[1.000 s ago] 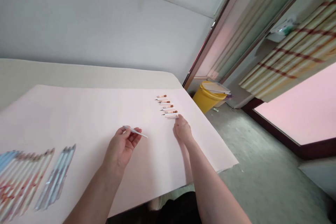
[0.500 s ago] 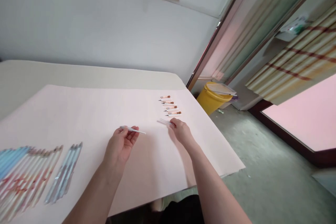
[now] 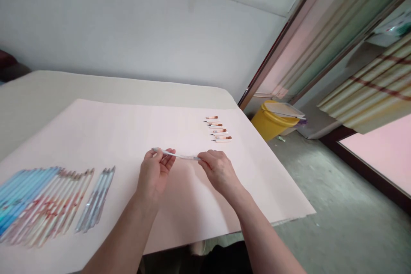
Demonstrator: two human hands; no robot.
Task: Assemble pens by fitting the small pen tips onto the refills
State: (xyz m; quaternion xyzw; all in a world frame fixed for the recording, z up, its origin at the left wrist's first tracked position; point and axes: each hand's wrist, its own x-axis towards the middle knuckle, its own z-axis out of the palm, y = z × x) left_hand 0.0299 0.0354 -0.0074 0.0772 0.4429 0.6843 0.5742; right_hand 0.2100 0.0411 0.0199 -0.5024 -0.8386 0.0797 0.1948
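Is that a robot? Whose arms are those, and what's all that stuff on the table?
No robot here: those are a person's bare arms. The camera is worn on that person's head, looking forward and down. The left hand holds a slim white piece in its fingers; the right hand holds a thin clear piece. Their ends seem to meet, but I can't tell whether they're joined. On the pale pink sheet lie long pen-like sticks at the left, some blue, and small pieces with brown ends farther back at the right.
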